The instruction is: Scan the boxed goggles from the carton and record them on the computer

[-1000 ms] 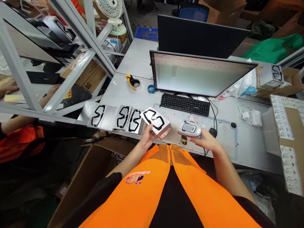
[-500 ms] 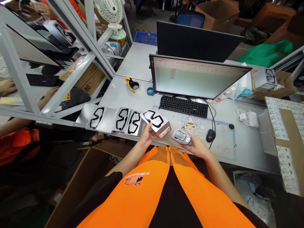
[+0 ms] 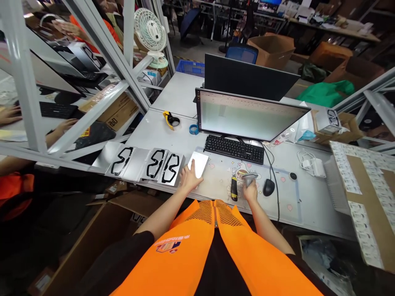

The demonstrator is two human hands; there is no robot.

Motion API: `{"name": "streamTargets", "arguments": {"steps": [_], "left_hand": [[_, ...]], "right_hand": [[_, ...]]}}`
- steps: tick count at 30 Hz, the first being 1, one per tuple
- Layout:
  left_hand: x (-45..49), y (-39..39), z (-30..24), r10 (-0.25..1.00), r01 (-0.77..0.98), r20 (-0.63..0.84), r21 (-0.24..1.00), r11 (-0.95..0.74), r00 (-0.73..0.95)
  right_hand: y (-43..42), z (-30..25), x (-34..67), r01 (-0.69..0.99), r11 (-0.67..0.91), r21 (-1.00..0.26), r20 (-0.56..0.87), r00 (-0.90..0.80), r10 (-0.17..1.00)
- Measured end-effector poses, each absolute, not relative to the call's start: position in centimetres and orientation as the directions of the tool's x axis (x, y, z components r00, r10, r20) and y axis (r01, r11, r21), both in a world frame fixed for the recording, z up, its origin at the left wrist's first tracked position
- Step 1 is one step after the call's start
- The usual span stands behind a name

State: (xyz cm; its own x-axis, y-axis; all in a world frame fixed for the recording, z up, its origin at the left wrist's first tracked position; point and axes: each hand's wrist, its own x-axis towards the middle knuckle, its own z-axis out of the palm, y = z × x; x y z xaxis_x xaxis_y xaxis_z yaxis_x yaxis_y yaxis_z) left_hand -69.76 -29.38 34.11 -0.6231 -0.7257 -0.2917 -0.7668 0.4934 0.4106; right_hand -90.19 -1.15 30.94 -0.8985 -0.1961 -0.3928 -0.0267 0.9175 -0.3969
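My left hand rests on a small white box lying on the grey desk, its fingers curled round the box's near edge. To its left, three similar boxes with a black outline print lie in a row along the desk's front edge. My right hand is closed on a grey handheld scanner held just above the desk mat. A small black device lies just left of that hand.
A keyboard, a lit monitor and a black mouse stand ahead. Tape rolls lie at the back left. Label-covered cardboard sits at the right. An open carton is below the desk. Another person's hands work at the left.
My left hand has set the box down flat on the desk beside the row. My right hand has lowered the scanner and tilted it toward the mat. The camera has tipped upward.
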Motion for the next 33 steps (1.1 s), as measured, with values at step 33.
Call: {"name": "streamTargets", "arguments": {"steps": [33], "left_hand": [[-47.0, -60.7, 38.8, -0.985, -0.920, -0.173, 0.387, -0.062, -0.007]], "right_hand": [[-18.3, 27.8, -80.6, 0.166, 0.650, -0.742, -0.637, -0.477, -0.605]]}}
